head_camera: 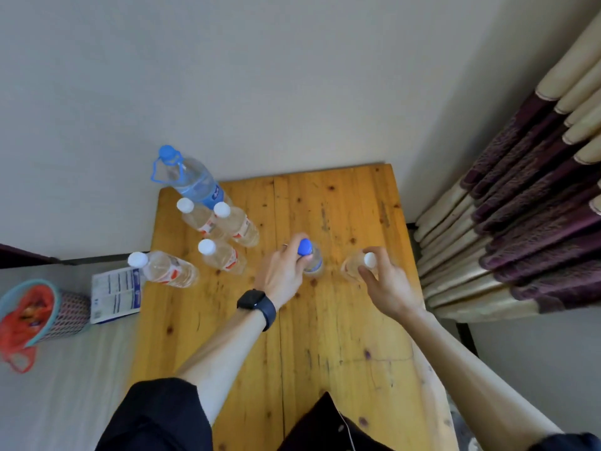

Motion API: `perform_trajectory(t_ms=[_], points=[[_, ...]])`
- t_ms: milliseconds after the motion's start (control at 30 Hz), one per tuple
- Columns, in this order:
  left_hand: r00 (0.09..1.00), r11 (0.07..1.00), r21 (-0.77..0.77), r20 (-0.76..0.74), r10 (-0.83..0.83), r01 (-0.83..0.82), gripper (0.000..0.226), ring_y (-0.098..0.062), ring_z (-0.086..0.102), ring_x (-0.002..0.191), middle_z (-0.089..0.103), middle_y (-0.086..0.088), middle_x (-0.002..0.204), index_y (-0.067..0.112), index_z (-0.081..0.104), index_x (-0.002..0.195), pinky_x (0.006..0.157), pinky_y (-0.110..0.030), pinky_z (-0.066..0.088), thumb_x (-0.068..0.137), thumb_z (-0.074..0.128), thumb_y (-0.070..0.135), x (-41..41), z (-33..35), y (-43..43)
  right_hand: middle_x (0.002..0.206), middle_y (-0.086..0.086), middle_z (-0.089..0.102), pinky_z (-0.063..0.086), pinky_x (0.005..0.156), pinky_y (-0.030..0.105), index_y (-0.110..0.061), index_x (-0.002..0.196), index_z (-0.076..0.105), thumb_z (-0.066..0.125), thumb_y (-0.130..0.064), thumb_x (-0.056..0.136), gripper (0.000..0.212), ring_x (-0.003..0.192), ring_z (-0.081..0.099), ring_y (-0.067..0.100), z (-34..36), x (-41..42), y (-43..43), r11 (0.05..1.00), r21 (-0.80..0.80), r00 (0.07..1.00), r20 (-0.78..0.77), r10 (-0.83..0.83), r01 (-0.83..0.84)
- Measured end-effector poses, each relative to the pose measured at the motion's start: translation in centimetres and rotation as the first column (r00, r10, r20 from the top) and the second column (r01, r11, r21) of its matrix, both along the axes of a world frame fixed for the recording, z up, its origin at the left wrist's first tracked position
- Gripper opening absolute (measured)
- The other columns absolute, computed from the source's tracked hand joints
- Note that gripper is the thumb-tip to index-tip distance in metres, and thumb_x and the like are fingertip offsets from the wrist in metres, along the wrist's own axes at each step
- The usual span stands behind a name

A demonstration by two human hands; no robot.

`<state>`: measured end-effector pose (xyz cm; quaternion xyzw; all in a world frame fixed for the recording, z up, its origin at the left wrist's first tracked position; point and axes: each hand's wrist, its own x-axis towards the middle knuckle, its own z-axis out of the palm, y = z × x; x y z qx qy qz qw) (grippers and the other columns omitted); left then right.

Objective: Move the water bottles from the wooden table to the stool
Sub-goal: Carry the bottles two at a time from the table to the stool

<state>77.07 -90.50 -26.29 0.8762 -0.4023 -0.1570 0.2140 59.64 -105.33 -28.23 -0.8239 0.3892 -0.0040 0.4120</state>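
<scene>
Reaching from the near edge of the worktop point(341, 346) toward its middle with both arms at once, apparently taking two bottles per trip and so halving the walking. Wrapping the left hand point(281, 271) round the neck of the blue-capped bottle point(305, 248), curling the fingers just under the cap, likely because gripping at the narrow neck is giving a sure hold for lifting straight up. Closing the right hand point(387, 284) likewise round the top of the white-capped bottle point(369, 259), just beside the first and nearer the right edge, bending thumb and fingers about it and holding nothing else. Holding both upright, apparently resting on the wood or barely off it; being unable to tell which from this angle. Leaving the others grouped toward the far-left corner: the large handled bottle point(192, 182) right at that corner, three smaller bottles point(239, 226) clustered just in front of it, and a lone bottle point(166, 270) standing at the left edge. Finding no stool in view, so judging the carrying as not yet begun and needing a turn away from the worktop.
</scene>
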Motion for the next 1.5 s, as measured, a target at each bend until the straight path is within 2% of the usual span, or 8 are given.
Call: perform_trajectory(t_ms=[267,533,667,867,1100,1233,1367,1500], points=[[0.997,1.000,0.031,-0.078,0.001,0.001,0.032,-0.019,0.052,0.066,0.061,0.005,0.087,0.032,0.047,0.131,0.049,-0.031,0.040,0.100,0.053,0.037,-5.0,-0.9,8.6,0.124,-0.006,0.052,0.036,0.068,0.006,-0.019,0.128,0.049,0.054,-0.016,0.101,0.028,0.090,0.054,0.016,0.3,-5.2,7.7,0.998,0.058,1.000,0.020,-0.006,0.004],[0.994,1.000,0.017,-0.111,-0.017,0.019,0.035,-0.012,0.051,0.078,0.053,0.014,0.088,0.041,0.043,0.133,0.051,-0.028,0.041,0.099,0.052,0.039,-6.9,-2.1,11.4,0.135,-0.002,0.056,0.032,0.084,0.012,-0.019,0.136,0.049,0.064,-0.027,0.096,0.044,0.119,0.055,0.019,-1.0,-5.9,10.7,0.997,0.024,0.996,0.056,-0.068,0.067],[0.979,0.995,-0.068,-0.195,0.052,-0.067,0.040,-0.010,0.056,0.102,0.060,0.015,0.117,0.041,0.043,0.132,0.073,-0.031,0.052,0.094,0.056,0.037,-7.5,-2.6,10.9,0.148,-0.007,0.048,0.035,0.094,0.020,-0.029,0.138,0.048,0.076,-0.047,0.083,0.064,0.130,0.048,0.015,-2.1,-5.2,10.5,0.969,0.150,0.980,0.002,-0.198,0.196],[0.900,0.989,0.016,-0.414,0.140,-0.147,0.074,0.000,0.047,0.120,0.046,0.022,0.141,0.037,0.028,0.146,0.091,-0.022,0.047,0.085,0.066,0.054,-8.5,-4.1,9.3,0.119,-0.010,0.061,0.044,0.078,0.025,-0.038,0.121,0.046,0.083,-0.052,0.073,0.062,0.104,0.060,0.016,-3.7,-4.0,11.2,0.910,0.253,0.942,-0.014,-0.335,0.328],[0.870,0.972,0.070,-0.434,0.233,-0.225,0.057,-0.011,0.063,0.088,0.065,0.014,0.098,0.040,0.050,0.120,0.067,-0.029,0.054,0.071,0.075,0.057,-9.1,-6.3,8.3,0.107,-0.012,0.063,0.044,0.064,0.017,-0.036,0.118,0.045,0.084,-0.035,0.075,0.058,0.088,0.062,0.006,-4.3,-4.0,11.6,0.886,0.256,0.919,-0.029,-0.393,0.387],[0.906,0.991,0.080,-0.402,0.132,-0.109,0.042,-0.014,0.062,0.075,0.065,0.011,0.084,0.031,0.051,0.103,0.055,-0.025,0.045,0.074,0.077,0.048,-7.7,-5.7,7.2,0.108,-0.008,0.064,0.045,0.061,0.021,-0.036,0.117,0.043,0.081,-0.036,0.077,0.055,0.084,0.061,0.001,-4.2,-4.3,12.3,0.855,0.279,0.897,-0.066,-0.436,0.436],[0.898,0.986,0.041,-0.409,0.163,-0.161,0.034,-0.017,0.059,0.069,0.063,0.008,0.076,0.028,0.051,0.094,0.050,-0.022,0.037,0.076,0.073,0.048,-7.5,-4.1,7.7,0.110,0.002,0.065,0.044,0.062,0.026,-0.026,0.121,0.046,0.078,-0.034,0.081,0.051,0.078,0.057,0.006,-1.0,-5.8,14.7,0.825,0.233,0.856,-0.090,-0.509,0.515],[0.934,0.999,-0.021,-0.357,0.018,-0.027,0.030,-0.011,0.053,0.060,0.058,0.013,0.067,0.029,0.051,0.090,0.046,-0.012,0.031,0.079,0.074,0.045,-9.0,-2.2,9.8,0.105,-0.011,0.057,0.040,0.064,0.003,-0.019,0.119,0.052,0.074,-0.031,0.087,0.041,0.082,0.053,-0.005,3.0,-11.3,18.6,0.794,0.137,0.805,-0.053,-0.591,0.592]])
